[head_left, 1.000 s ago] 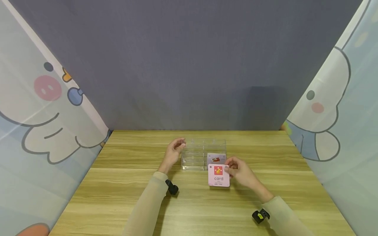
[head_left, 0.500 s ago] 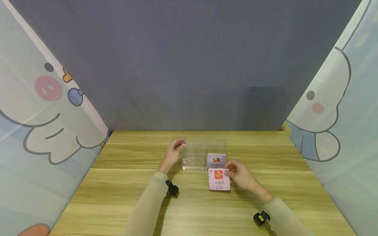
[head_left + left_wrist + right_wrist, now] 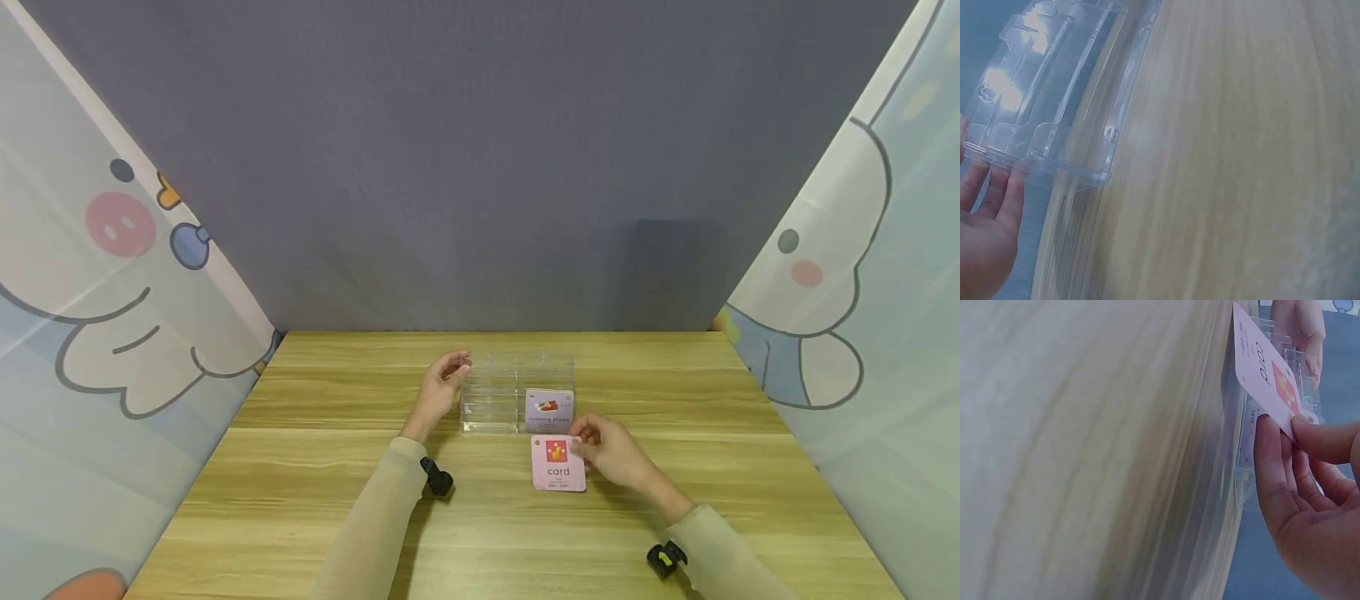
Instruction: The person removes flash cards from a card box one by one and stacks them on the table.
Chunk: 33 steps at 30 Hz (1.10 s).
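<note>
My right hand (image 3: pixel 600 446) pinches a pink card (image 3: pixel 558 463) marked "card" by its right edge, just in front of a clear plastic card holder (image 3: pixel 501 392). In the right wrist view the pink card (image 3: pixel 1266 372) sits between thumb and fingers (image 3: pixel 1272 462). Another card (image 3: pixel 550 408) with a red picture stands in the holder's front right slot. My left hand (image 3: pixel 444 385) rests against the holder's left end; its fingers (image 3: pixel 991 194) touch the clear holder (image 3: pixel 1054 100).
A wooden table (image 3: pixel 337 500) carries everything. A grey backdrop (image 3: pixel 480 167) rises behind it, with cartoon-printed curtains (image 3: pixel 112 292) at the left and right sides. Black wrist straps (image 3: pixel 437 479) show on both sleeves.
My right hand has drawn the pink card down and toward me, away from the holder. The left hand has stayed in place.
</note>
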Tool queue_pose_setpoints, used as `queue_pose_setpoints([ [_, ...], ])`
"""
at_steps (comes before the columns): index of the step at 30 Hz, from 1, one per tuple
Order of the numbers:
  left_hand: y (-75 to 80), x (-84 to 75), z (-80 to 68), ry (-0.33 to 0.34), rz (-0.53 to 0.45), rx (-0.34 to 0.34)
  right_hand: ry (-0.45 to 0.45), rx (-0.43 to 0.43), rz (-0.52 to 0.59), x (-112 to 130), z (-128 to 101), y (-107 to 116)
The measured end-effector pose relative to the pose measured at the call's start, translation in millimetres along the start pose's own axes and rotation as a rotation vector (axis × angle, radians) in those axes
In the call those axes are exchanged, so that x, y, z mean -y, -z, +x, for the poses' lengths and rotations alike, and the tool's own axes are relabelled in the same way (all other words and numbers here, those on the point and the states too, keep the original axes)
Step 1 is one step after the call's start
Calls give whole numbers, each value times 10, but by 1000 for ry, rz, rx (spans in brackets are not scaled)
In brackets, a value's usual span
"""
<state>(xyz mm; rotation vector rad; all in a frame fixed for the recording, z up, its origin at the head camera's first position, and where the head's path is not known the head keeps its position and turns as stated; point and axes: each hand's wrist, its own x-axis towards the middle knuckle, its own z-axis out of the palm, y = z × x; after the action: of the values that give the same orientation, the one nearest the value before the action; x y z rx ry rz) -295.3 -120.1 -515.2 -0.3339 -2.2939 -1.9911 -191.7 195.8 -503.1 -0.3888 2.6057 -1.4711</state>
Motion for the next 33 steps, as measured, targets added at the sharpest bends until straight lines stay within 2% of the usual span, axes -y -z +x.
queue_pose_setpoints([
  [7, 22, -300, -103, -4, 3, 33, 34, -48, -208, 41, 11, -32],
  [10, 23, -371, -138, -3, 5, 29, 41, -53, -276, 58, 4, -53],
  [17, 28, -370, -142, -8, 15, 36, 79, -59, -413, 47, -11, -90],
  [33, 25, -384, -139, -7, 16, 29, 33, -4, -511, 94, 3, -141],
])
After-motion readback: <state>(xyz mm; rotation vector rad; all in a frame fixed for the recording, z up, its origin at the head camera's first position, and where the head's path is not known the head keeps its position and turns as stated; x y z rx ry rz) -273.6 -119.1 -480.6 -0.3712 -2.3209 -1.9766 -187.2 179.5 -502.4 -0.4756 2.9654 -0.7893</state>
